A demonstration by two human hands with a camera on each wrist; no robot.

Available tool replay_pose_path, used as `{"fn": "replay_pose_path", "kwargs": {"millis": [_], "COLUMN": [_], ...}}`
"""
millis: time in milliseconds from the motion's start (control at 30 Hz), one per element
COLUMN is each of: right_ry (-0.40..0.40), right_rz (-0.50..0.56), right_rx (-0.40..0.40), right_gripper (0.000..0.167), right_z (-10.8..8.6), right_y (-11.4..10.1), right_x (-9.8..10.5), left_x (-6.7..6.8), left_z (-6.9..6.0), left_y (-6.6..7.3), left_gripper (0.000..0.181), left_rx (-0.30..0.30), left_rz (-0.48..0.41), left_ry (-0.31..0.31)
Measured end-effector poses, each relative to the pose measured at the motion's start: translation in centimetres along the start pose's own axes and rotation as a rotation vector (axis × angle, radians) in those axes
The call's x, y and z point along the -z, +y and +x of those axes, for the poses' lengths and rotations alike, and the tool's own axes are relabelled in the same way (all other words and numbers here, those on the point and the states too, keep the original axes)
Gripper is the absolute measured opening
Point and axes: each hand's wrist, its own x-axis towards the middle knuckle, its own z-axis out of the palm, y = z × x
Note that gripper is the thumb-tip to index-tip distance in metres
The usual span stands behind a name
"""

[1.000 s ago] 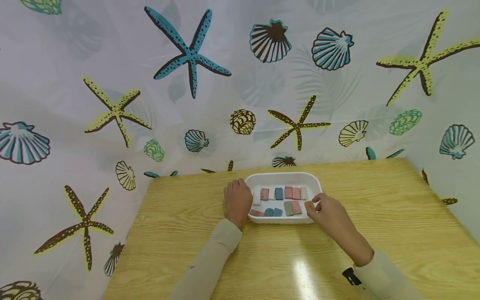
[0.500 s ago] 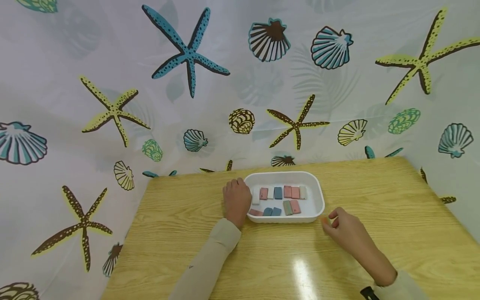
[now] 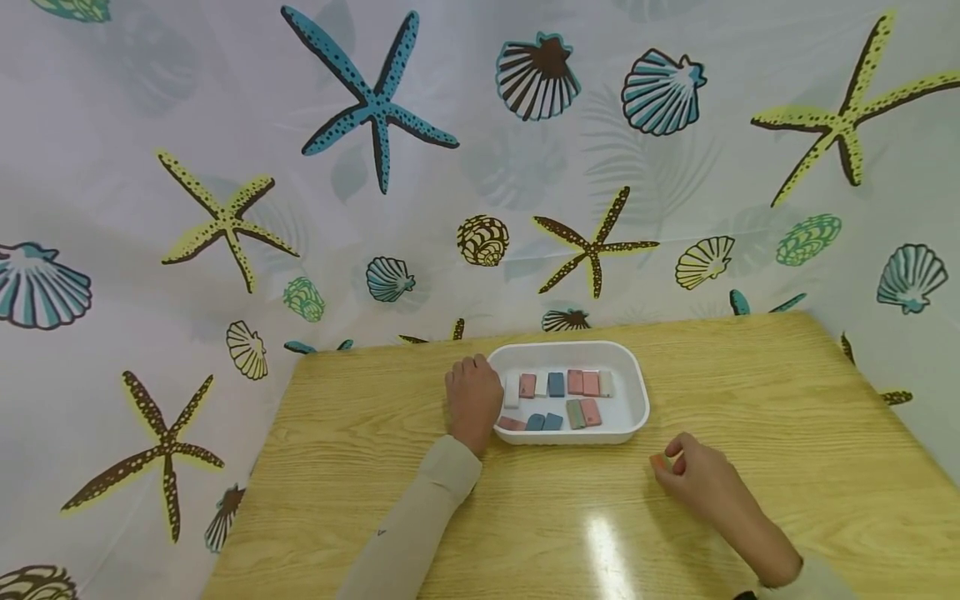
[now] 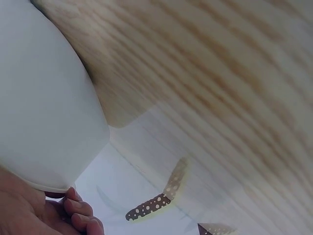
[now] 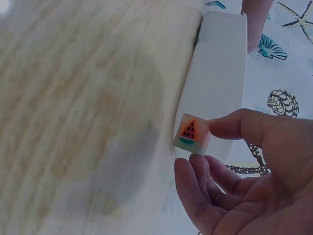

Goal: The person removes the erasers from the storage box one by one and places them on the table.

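In the head view my left hand [image 3: 474,400] rests at the left end of a white plastic tray [image 3: 626,412]. Its fingers [image 4: 80,213] curl around the rim of the tray [image 4: 49,98] in the left wrist view. Off the tray's near right corner, my right hand [image 3: 703,479] pinches a small orange eraser [image 3: 657,462] above the table. The right wrist view shows that this eraser [image 5: 190,134] bears a watermelon-slice picture, held between thumb and fingertips. Inside the tray lie several block erasers: pink ones [image 3: 591,412], blue ones [image 3: 556,384], a white one [image 3: 512,390] and a greenish one [image 3: 575,414].
The wooden table [image 3: 360,483] extends to both sides of the tray and in front of it. A white curtain [image 3: 435,208] printed with starfish and shells hangs behind the table's back edge. A glare spot lies near the front.
My right hand has carried the watermelon eraser out from the tray's right end, to the right and toward me. The left hand and the tray stay in place.
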Motion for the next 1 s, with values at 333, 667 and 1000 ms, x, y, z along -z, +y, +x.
{"fn": "replay_pose_path", "kwargs": {"millis": [333, 667, 1000], "right_ry": [-0.056, -0.038, -0.018], "right_rz": [-0.008, -0.018, -0.039], "right_rx": [0.004, 0.082, 0.095], "right_gripper": [0.032, 0.029, 0.025], "right_z": [-0.5, -1.0, -1.1], "right_y": [0.4, 0.8, 0.6], "right_x": [-0.9, -1.4, -1.5], "left_x": [0.3, 0.2, 0.0], "left_z": [-0.2, -0.3, -0.4], "left_y": [0.0, 0.1, -0.2], "left_gripper": [0.031, 0.029, 0.029], "left_rx": [0.005, -0.006, -0.02], "left_rz": [0.013, 0.007, -0.018], "left_ry": [-0.001, 0.01, 0.06]}}
